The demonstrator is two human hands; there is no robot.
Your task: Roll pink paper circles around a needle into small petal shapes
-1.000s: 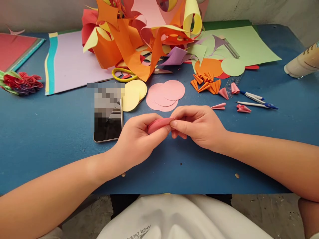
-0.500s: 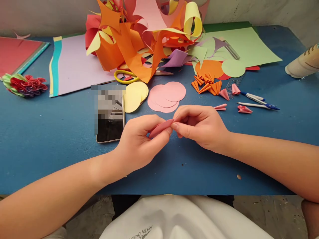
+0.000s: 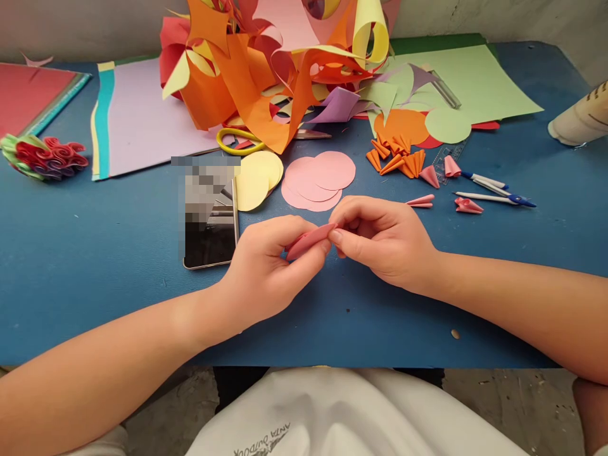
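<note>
Mirrored lettering on the white shirt (image 3: 332, 424) stays unreadable. Both the left hand (image 3: 266, 266) and right hand (image 3: 380, 240) keep pinching the folded pink paper (image 3: 308, 239), barely shifted since before.

The white garment (image 3: 351, 415) at the near edge of the blue table (image 3: 95, 266) carries dark printed lettering, seen upside down and cropped, not legible. No other text is readable.
</note>
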